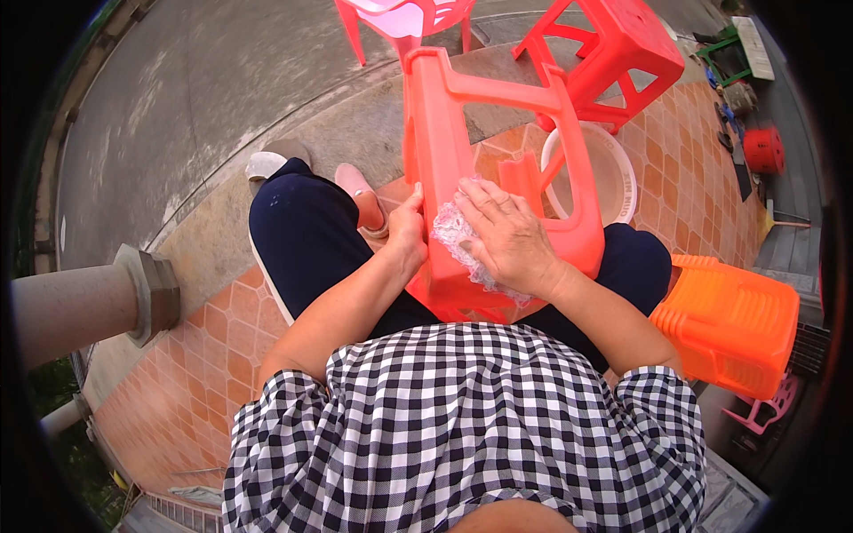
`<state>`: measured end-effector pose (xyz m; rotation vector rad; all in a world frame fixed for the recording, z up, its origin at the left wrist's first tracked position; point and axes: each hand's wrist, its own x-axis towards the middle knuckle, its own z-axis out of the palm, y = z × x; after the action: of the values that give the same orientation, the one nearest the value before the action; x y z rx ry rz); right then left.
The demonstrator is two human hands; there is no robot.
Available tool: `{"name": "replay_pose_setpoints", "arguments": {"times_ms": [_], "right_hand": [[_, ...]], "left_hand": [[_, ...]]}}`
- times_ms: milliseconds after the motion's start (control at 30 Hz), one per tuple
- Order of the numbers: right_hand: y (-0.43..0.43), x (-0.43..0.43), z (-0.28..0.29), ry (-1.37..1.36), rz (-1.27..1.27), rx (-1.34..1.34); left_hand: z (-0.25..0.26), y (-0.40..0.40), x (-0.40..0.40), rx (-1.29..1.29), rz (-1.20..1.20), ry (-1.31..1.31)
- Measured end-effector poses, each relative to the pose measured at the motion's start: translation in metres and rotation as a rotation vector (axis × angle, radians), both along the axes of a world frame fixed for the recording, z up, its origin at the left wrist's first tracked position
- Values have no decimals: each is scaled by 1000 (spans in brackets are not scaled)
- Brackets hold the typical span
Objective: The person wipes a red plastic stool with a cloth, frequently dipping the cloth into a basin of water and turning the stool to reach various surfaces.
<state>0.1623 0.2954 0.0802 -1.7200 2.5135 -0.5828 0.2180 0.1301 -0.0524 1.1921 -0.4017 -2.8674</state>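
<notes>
A red plastic stool lies tipped across my lap, its legs pointing away from me. My left hand grips the stool's left edge, the thumb laid along its side. Under my right hand is a white and pink mesh cloth, pressed flat against the stool near its seat end. The fingers are spread over the cloth and partly hide it. Past the stool's right-hand leg stands a white plastic basin with lettering on its rim, partly hidden by the stool.
Another red stool stands beyond the basin, with a pink plastic chair to its left. An orange stool is by my right side. A round pillar rises at left. Far right are a red bucket and a broom.
</notes>
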Motion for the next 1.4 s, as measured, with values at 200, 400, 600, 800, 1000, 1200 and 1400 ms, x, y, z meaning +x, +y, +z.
{"name": "replay_pose_setpoints", "arguments": {"times_ms": [200,400,600,800,1000,1200,1400], "right_hand": [[-78,-64,-56,129,141,15],[-150,-146,-101,308,48,78],[-157,-206,-107,299,-245,209],[-136,-231,-126,47,-566,-66],[-64,-257,-120,474,-536,73],[6,-299,-111,301,-861,294],[56,-281,-111,-115,-696,228]], "left_hand": [[-3,6,2,-89,-41,-51],[15,7,7,-74,-23,-75],[26,11,5,-99,-21,-84],[20,10,6,-45,-40,-50],[24,8,7,-46,-17,-98],[14,8,10,-106,-56,-97],[13,12,7,-99,-48,-109]]}}
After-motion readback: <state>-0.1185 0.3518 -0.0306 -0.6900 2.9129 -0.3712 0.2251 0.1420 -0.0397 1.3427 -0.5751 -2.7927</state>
